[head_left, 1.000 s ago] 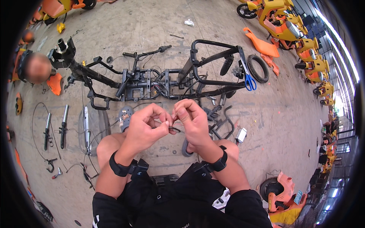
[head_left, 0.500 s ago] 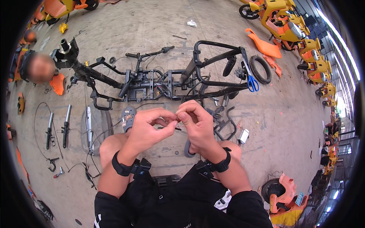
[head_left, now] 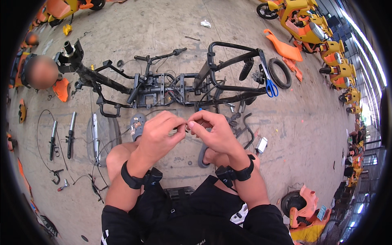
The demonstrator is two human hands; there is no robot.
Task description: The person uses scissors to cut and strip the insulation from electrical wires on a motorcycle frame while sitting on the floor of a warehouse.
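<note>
My left hand [head_left: 162, 132] and my right hand [head_left: 213, 131] meet fingertip to fingertip above my knees. Both are closed in a pinch on something small and dark, mostly hidden by the fingers; its kind I cannot make out. Just beyond them a black scooter frame [head_left: 110, 83] lies across the floor, with cables running through its middle. A pair of scissors [head_left: 271, 89] with blue handles rests against the rear end of the frame. A small blue spot shows just past my right hand's fingers.
Two fork legs [head_left: 71, 136] lie at the left beside a thin cable. To the right are a white box-shaped part [head_left: 261, 145], a loose tire [head_left: 280, 74] and an orange panel [head_left: 284, 48]. Yellow scooters [head_left: 292, 16] line the right side. Another person sits at far left.
My right hand has shifted slightly right and its wrist has turned. The fingertips stay together, and the thin dark end that showed below them is now mostly out of sight.
</note>
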